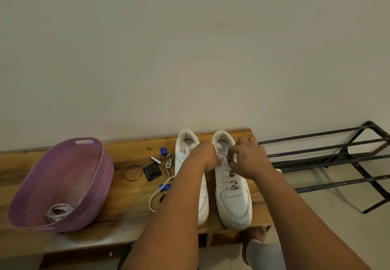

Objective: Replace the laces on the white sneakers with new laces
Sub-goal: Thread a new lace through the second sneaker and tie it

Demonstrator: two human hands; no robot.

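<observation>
Both hands at the top eyelets of the right sneaker (233, 187) on the bench (130, 198): left hand (207, 157) and right hand (245, 160) each pinch its lace (230, 180), looks like unlacing or finishing, can't tell; next needs a steady pull through the eyelets.

- A wooden bench (126, 198) is set against a plain pale wall (190, 48).
- A purple plastic basket (99, 185) with perforated sides and a cut-out handle is placed on the bench's left part.
- A twisted golden bangle (133, 172) is laid flat near the bench's middle.
- A small black square object (152, 172) is seen just beside the bangle.
- A silver cylinder (156, 160), a blue cap (163, 151) and a small metal piece (168, 162) are scattered behind it.
- A black metal rack (329, 160) with horizontal bars is stood on the tiled floor (337, 217), right of the bench.
</observation>
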